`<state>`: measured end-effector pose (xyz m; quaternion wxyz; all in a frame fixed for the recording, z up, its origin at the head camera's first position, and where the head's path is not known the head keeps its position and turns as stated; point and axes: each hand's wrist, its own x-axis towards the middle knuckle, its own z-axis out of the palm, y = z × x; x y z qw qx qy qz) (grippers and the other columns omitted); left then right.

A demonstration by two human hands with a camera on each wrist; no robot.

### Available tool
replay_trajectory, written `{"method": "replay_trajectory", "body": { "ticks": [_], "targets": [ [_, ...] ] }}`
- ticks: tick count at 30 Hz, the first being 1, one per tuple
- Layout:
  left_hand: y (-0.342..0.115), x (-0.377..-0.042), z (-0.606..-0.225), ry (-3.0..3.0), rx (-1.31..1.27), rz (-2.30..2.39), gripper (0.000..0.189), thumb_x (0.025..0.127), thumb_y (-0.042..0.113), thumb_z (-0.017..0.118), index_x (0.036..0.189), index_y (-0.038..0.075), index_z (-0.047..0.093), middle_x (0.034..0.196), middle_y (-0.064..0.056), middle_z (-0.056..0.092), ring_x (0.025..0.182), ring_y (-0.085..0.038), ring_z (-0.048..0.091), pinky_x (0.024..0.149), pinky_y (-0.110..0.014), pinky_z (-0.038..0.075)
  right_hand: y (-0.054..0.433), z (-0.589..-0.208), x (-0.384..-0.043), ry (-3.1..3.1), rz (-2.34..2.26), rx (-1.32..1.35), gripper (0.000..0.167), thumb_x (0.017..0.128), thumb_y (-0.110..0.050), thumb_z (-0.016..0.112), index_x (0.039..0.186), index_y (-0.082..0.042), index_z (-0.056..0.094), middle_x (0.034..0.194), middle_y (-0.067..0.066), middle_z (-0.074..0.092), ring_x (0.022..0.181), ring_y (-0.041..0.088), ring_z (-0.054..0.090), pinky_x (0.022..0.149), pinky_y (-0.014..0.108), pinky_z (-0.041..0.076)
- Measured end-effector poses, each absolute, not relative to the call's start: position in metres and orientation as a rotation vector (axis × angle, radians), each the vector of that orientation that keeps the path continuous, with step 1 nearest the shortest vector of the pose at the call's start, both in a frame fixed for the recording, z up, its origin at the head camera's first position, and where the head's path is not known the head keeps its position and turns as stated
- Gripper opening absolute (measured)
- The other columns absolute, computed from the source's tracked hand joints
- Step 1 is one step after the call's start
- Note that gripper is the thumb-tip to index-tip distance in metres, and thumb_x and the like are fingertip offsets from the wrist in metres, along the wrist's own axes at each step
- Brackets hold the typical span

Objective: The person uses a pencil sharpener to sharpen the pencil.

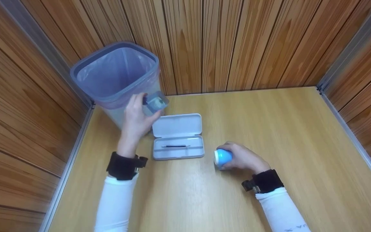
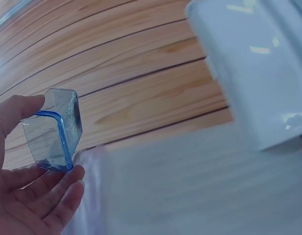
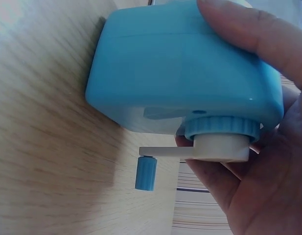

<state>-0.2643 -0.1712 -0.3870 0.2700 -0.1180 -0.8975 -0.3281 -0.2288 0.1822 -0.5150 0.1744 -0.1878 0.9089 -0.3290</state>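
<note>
My left hand (image 1: 136, 117) pinches a small clear plastic shavings drawer (image 1: 156, 102) between thumb and fingertips, tilted in front of the bin's near side. Its blue-tinted edge shows in the left wrist view, with dark bits on its far wall. On the table at the right, my right hand (image 1: 243, 157) grips a blue hand-crank pencil sharpener (image 3: 180, 68) by its body. The sharpener lies tipped over, its white crank arm (image 3: 165, 152) and blue knob (image 3: 146, 174) sticking out. Between the hands is an open grey pencil case (image 1: 177, 125) with a dark pencil (image 1: 175, 146) inside.
A tall bin (image 1: 109, 114) with a grey rim and a translucent liner stands in the back left corner. Wood-plank walls (image 1: 217, 45) enclose the light wooden table (image 1: 269, 122) at the back and both sides.
</note>
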Motion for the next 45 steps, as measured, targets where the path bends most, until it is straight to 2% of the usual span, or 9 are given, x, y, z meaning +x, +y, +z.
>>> {"method": "replay_trajectory", "body": {
  "ticks": [4,10,17,21,27,32,39,45],
  "targets": [
    [-0.180,-0.267,-0.369,-2.345,-0.311,-0.837,0.064,0.074,0.017,0.086,0.122,-0.012,0.056,0.112,-0.024,0.059,0.101,-0.035,0.059,0.089,-0.040,0.052,0.183,-0.516,-0.229,2.569,-0.945,-0.521,0.067,0.073,-0.023,0.088,0.134,-0.018,0.060,0.126,0.001,0.058,0.109,0.028,0.055,0.093,0.055,0.047],
    [-0.195,-0.273,-0.346,-2.311,-0.210,-0.806,0.061,0.075,0.017,0.085,0.121,-0.010,0.057,0.116,-0.024,0.057,0.108,-0.034,0.057,0.096,-0.039,0.049,0.183,-0.517,-0.228,2.566,-0.943,-0.499,0.066,0.074,-0.025,0.087,0.134,-0.022,0.060,0.127,0.000,0.057,0.111,0.028,0.055,0.093,0.055,0.047],
    [-0.219,-0.286,-0.330,-2.311,0.027,-0.760,0.061,0.081,0.017,0.080,0.130,-0.008,0.053,0.125,-0.022,0.054,0.119,-0.032,0.054,0.104,-0.030,0.041,0.183,-0.517,-0.228,2.570,-0.942,-0.499,0.066,0.074,-0.026,0.087,0.133,-0.024,0.060,0.126,-0.001,0.057,0.110,0.027,0.055,0.093,0.054,0.047],
    [-0.229,-0.293,-0.326,-2.337,0.068,-0.683,0.062,0.082,0.012,0.079,0.133,-0.008,0.051,0.129,-0.023,0.052,0.123,-0.034,0.052,0.106,-0.031,0.039,0.182,-0.517,-0.229,2.571,-0.938,-0.525,0.065,0.074,-0.024,0.087,0.133,-0.022,0.060,0.124,0.000,0.057,0.108,0.027,0.055,0.093,0.054,0.047],
    [-0.233,-0.299,-0.329,-2.416,0.060,-0.578,0.062,0.083,0.005,0.077,0.136,-0.010,0.048,0.134,-0.026,0.049,0.127,-0.037,0.048,0.110,-0.036,0.035,0.182,-0.517,-0.228,2.577,-0.929,-0.522,0.065,0.074,-0.023,0.087,0.133,-0.021,0.060,0.124,0.000,0.057,0.108,0.028,0.054,0.093,0.055,0.047],
    [-0.230,-0.300,-0.329,-2.445,0.024,-0.484,0.061,0.084,0.004,0.076,0.135,-0.012,0.048,0.133,-0.029,0.049,0.126,-0.040,0.047,0.111,-0.039,0.033,0.183,-0.517,-0.227,2.577,-0.941,-0.508,0.064,0.074,-0.025,0.087,0.133,-0.024,0.060,0.124,-0.001,0.057,0.108,0.027,0.054,0.093,0.054,0.047],
    [-0.229,-0.302,-0.325,-2.424,-0.104,-0.369,0.053,0.083,-0.007,0.072,0.132,-0.012,0.051,0.132,-0.029,0.049,0.126,-0.042,0.045,0.111,-0.041,0.032,0.183,-0.517,-0.227,2.566,-0.956,-0.474,0.065,0.075,-0.024,0.087,0.134,-0.024,0.059,0.129,0.001,0.055,0.112,0.029,0.053,0.094,0.056,0.046],
    [-0.230,-0.306,-0.318,-2.397,-0.238,-0.227,0.037,0.089,-0.016,0.055,0.126,-0.011,0.057,0.126,-0.029,0.055,0.121,-0.044,0.048,0.109,-0.042,0.036,0.182,-0.517,-0.226,2.568,-0.957,-0.482,0.066,0.075,-0.023,0.087,0.135,-0.024,0.059,0.132,0.002,0.054,0.114,0.030,0.053,0.094,0.057,0.046]
  ]
}}
